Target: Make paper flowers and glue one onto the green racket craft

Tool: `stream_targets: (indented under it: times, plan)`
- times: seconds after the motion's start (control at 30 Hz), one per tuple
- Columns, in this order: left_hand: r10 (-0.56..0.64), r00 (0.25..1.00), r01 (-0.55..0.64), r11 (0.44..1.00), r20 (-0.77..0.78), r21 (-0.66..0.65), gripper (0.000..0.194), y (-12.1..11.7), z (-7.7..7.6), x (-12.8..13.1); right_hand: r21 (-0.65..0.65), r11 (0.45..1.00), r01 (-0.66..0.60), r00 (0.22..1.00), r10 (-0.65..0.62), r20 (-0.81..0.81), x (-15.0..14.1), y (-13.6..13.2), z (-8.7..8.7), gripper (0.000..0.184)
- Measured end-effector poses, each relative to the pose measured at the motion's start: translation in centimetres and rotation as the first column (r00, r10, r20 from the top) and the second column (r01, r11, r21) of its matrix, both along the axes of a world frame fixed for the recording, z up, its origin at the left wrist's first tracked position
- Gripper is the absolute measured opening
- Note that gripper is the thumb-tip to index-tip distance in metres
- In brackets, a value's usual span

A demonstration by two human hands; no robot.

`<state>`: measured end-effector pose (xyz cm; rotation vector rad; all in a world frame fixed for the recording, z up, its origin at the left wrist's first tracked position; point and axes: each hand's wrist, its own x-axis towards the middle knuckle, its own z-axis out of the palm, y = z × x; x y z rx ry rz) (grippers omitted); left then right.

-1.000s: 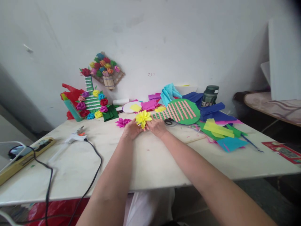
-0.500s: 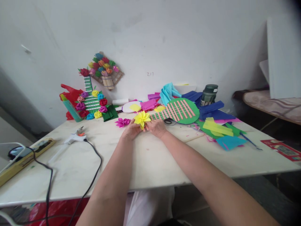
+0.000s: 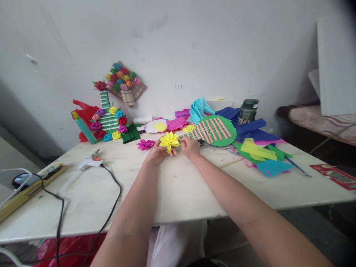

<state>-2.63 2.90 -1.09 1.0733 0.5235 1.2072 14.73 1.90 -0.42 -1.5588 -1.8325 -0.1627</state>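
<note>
A yellow paper flower [image 3: 169, 141] sits at the handle end of a green racket-shaped card [image 3: 216, 130] crossed with pink strips. My left hand [image 3: 155, 155] is closed, its fingers pinching the flower from the left. My right hand [image 3: 190, 147] rests on the racket's striped handle just right of the flower, fingers curled around it. A pink paper flower [image 3: 145, 144] lies on the white table [image 3: 178, 185] to the left of my hands.
A glue gun [image 3: 90, 161] with a black cord lies at the left. Decorated flower crafts [image 3: 109, 118] lean on the wall. Loose coloured paper [image 3: 258, 152] is piled at the right, beside a green flask [image 3: 248, 111]. A yellow tray [image 3: 30, 185] sits far left.
My right hand has shifted a little to the right along the racket handle, away from the flower. The left hand keeps hold of the yellow flower.
</note>
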Motion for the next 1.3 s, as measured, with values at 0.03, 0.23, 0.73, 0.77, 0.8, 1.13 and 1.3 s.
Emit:
stream_targets:
  times: [0.03, 0.23, 0.73, 0.77, 0.8, 1.13, 1.3]
  plan:
    - [-0.008, 1.0, 0.008, 1.0, -0.006, 0.003, 0.064, 0.0, 0.0, 0.0, -0.022, 0.999, 0.024, 0.998, -0.025, -0.049, 0.1, 0.1, 0.1, 0.027]
    - [0.001, 1.0, -0.001, 1.0, -0.018, -0.003, 0.068, -0.1, 0.1, 0.1, -0.053, 0.998, -0.016, 0.961, 0.001, -0.278, 0.1, 0.3, 0.2, 0.028]
    - [0.034, 0.997, -0.034, 0.999, -0.063, 0.005, 0.077, 0.0, 0.0, -0.2, 0.109, 0.976, -0.186, 0.866, 0.216, -0.451, -0.3, 1.1, -0.5, 0.033]
    - [0.046, 0.997, -0.047, 0.999, -0.059, -0.007, 0.08, 0.1, 0.0, -0.2, 0.102, 0.978, -0.184, 0.867, 0.21, -0.452, -0.3, 1.2, -0.5, 0.032]
    - [0.05, 0.997, -0.051, 0.999, -0.056, -0.014, 0.083, 0.1, -0.1, -0.3, 0.09, 0.979, -0.183, 0.867, 0.203, -0.456, -0.3, 1.2, -0.5, 0.032]
    - [0.05, 0.989, -0.049, 0.999, -0.142, 0.013, 0.088, 0.2, 0.0, -0.9, -0.05, 0.976, -0.211, 0.87, 0.164, -0.466, -0.3, 1.0, -0.5, 0.034]
    - [0.047, 0.984, -0.042, 0.999, -0.173, 0.034, 0.072, 0.3, -0.1, -1.0, -0.051, 0.963, -0.266, 0.836, 0.204, -0.51, -0.2, 1.0, -0.5, 0.035]
